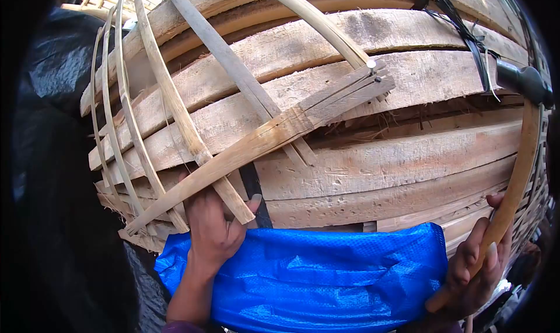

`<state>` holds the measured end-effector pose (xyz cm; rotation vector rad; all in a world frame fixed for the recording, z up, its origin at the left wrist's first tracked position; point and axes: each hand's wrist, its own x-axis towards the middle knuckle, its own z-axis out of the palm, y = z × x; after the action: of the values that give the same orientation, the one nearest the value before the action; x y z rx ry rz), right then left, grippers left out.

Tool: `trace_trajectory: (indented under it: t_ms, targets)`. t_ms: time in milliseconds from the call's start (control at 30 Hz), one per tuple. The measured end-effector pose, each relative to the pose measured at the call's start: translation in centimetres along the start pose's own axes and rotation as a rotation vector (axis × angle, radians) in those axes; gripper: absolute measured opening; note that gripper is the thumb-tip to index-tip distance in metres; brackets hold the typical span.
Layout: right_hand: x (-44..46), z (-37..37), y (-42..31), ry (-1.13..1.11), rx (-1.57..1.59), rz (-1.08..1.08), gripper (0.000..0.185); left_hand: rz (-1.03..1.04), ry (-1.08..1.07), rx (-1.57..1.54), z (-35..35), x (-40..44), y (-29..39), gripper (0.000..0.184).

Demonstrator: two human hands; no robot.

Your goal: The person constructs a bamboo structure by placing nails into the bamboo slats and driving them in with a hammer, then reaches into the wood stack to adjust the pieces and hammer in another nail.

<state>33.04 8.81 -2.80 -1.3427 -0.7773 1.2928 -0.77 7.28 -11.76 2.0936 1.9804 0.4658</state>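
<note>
My right hand (475, 263) is wrapped round the wooden handle of a hammer (523, 146), whose dark metal head is raised at the far right. My left hand (213, 228) is closed round a wooden slat (232, 199) near its lower end, with the thumb on the right edge and the other fingers partly hidden behind the wood. Above that hand, a long wooden crosspiece (251, 152) runs diagonally over several slats. At its split, upper right end a nail (371, 65) with a pale head stands up, where another slat (315, 21) meets the crosspiece.
Thick rough-sawn planks (373, 158) lie stacked behind the slats. Black strapping (461, 26) is tied round the upper planks. A blue woven plastic sheet (315, 274) lies in front of me, between my arms. Black plastic sheeting (64, 58) hangs on the left.
</note>
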Motion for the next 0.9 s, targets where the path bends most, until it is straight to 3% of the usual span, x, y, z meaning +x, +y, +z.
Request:
trace_trajectory:
  t_ms: [233, 267, 367, 800, 900]
  targets:
    - [-0.7, 1.2, -2.0, 0.043, 0.099, 0.071, 0.068, -0.199, -0.183, 0.008, -1.0, 3.5, 3.0, 0.059]
    - [-0.7, 1.3, -2.1, 0.047, 0.099, 0.092, 0.068, -0.127, -0.081, 0.025, -0.4, 3.9, 2.9, 0.055]
    - [-0.9, 0.7, -1.8, 0.006, 0.185, 0.086, 0.063, -0.119, -0.032, 0.161, 0.9, 5.5, 3.5, 0.059]
    - [-0.3, -1.3, -2.4, -0.035, 0.323, 0.212, 0.055, -0.313, -0.28, 0.071, -0.5, 8.1, 5.9, 0.049]
    - [-0.4, -1.6, -2.3, -0.069, 0.368, 0.187, 0.057, -0.217, -0.209, 0.085, 0.3, 7.9, 4.9, 0.047]
